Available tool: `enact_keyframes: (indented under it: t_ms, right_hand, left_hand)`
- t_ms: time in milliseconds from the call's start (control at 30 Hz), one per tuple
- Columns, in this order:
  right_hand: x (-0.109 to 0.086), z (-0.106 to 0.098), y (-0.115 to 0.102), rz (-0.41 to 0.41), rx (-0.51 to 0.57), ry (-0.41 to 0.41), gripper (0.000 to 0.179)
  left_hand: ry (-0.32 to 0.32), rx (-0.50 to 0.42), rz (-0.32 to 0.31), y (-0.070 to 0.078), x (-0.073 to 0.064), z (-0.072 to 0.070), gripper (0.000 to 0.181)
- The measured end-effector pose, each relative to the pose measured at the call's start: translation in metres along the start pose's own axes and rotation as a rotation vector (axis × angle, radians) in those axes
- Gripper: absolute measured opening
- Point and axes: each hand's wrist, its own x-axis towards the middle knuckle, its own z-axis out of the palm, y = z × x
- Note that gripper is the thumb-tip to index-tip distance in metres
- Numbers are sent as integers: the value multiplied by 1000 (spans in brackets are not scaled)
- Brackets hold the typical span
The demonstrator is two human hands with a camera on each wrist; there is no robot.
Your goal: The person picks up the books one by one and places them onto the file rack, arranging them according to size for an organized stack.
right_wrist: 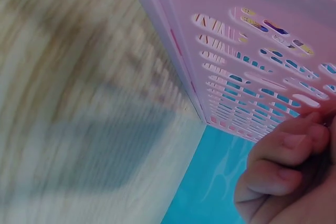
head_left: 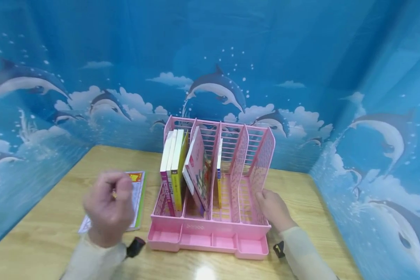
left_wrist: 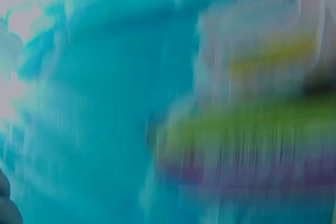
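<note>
A pink desktop book rack (head_left: 210, 222) with upright dividers stands on the table. Several books (head_left: 174, 171) fill its leftmost slot, while picture books (head_left: 197, 171) lean in the second slot. One thin yellow-spined book (head_left: 219, 175) stands in the third. My right hand (head_left: 274, 210) grips the front edge of the rack's right side wall; the right wrist view shows curled fingers (right_wrist: 278, 156) against the perforated panel (right_wrist: 252, 82). Blurred, my left hand (head_left: 110, 206) is above the books lying on the table (head_left: 138, 202), its fingers curled with nothing visible in them. The left wrist view is heavily smeared.
Shallow pink trays (head_left: 224, 242) run along the rack's front. The wooden table (head_left: 294, 249) is bounded by blue dolphin-print curtains (head_left: 143, 46) at the back and both sides. Dark straps with small devices (head_left: 135, 247) are on both wrists.
</note>
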Motion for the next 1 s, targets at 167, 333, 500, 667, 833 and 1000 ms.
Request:
enact_keyframes:
  t_ms: [167,333,500,667,833,1000]
  right_hand:
    - [1,-5,4,27,19,-8,48]
    - [1,-8,4,39,24,-10,48]
    - [1,-8,3,46,37,-19,49]
    - [0,-7,3,59,68,-24,51]
    - [-1,-3,1,68,109,-24,51]
    - [-1,2,-1,65,126,-27,51]
  left_hand:
    - [-324,501,-370,-54,9,-76,26]
    - [-837,769,-768,-104,-2,-134,36]
    - [-1140,850,-1076,-136,-19,-167,75]
    - [-1342,676,-1280,-149,-44,-167,86]
    - [-1310,479,-1453,-157,-66,-169,90]
    - [-1236,369,-1553,-162,-68,-176,81]
